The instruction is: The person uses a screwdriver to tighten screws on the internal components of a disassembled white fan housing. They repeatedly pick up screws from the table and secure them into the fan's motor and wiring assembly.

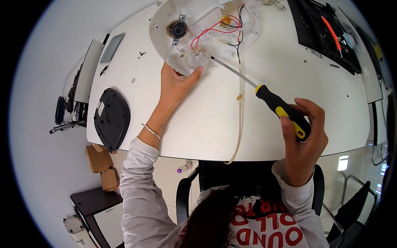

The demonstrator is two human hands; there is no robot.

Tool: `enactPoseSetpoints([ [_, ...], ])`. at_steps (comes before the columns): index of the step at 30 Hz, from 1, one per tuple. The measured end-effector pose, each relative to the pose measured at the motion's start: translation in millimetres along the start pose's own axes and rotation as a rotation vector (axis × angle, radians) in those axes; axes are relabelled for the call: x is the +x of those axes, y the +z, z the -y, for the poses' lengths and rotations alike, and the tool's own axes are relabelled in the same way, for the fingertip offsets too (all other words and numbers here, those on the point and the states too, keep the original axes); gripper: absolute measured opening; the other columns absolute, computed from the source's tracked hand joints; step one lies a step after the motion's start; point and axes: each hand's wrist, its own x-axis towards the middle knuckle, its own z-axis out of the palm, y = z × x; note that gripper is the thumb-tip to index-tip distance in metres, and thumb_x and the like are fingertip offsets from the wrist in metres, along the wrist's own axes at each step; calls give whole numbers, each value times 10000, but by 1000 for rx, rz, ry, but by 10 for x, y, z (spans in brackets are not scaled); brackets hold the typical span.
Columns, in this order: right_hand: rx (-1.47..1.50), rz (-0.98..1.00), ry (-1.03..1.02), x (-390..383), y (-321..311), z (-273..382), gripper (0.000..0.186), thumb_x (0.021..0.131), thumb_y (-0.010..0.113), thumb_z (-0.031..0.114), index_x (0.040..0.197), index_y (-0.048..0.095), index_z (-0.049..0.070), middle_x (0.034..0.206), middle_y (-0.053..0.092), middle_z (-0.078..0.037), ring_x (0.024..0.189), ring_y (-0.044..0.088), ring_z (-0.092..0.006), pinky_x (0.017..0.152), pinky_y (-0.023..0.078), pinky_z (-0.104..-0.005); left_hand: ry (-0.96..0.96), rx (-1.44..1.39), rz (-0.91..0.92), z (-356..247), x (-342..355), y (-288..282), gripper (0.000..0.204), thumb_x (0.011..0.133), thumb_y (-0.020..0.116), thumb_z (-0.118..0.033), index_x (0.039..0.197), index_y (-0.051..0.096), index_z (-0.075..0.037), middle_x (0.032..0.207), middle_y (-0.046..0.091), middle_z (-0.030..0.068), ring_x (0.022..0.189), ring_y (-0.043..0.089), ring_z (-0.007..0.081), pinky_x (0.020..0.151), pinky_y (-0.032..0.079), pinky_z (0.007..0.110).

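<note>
Grips a black-and-yellow screwdriver (271,100) in the right hand (316,131), with the tip just beside a clear round piece (193,61) on an opened white housing (200,18); holds the housing's near edge in the left hand (175,85), over a white surface (190,124) also bearing a dark plastic base (111,120).

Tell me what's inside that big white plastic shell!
Inside the white shell are a round dark part, a small yellowish part, and red, black and white wires. A clear round piece is at the near edge. What's underneath them is covered, so I can't tell.
</note>
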Motion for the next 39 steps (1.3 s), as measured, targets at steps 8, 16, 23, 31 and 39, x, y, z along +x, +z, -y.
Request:
enactPoseSetpoints([
  [8, 39, 51, 123, 4, -44, 50, 391, 758, 720, 142, 1061, 498, 32, 784, 648, -135, 560, 614, -152, 489, 448, -196, 1, 23, 131, -47, 51, -284, 462, 802, 642, -256, 1125, 507, 44, 982, 616, 94, 907, 597, 174, 764, 476, 287],
  [16, -23, 78, 174, 7, -38, 59, 348, 790, 682, 143, 1035, 464, 27, 732, 622, -136, 543, 588, -128, 483, 405, -187, 19, -48, -359, 26, 203, -1022, 425, 920, 389, -347, 1056, 594, -2, 831, 612, 47, 828, 593, 149, 726, 450, 273],
  [23, -25, 148, 273, -13, -47, 72, 356, 808, 660, 178, 1036, 428, 34, 710, 622, -143, 508, 578, -132, 477, 391, -182, -153, 203, -110, 11, 158, -1121, 188, 860, 561, -157, 976, 645, -36, 831, 637, 26, 812, 594, 125, 695, 459, 263],
  [31, -30, 179, 284, -8, -51, 36, 335, 822, 646, 175, 1055, 449, 38, 745, 625, -139, 550, 583, -135, 500, 391, -190, -130, 604, 222, -2, 26, -896, 156, 738, 661, -83, 888, 668, -39, 821, 642, 49, 765, 593, 143, 652, 446, 271],
  [39, 23, 104, 148, -105, -5, -80, 292, 830, 634, 180, 1029, 501, 14, 850, 630, -136, 656, 596, -140, 608, 456, -207, -91, 717, 214, 1, 3, -807, 158, 712, 666, -52, 869, 678, -45, 799, 644, 79, 716, 599, 172, 670, 462, 276],
])
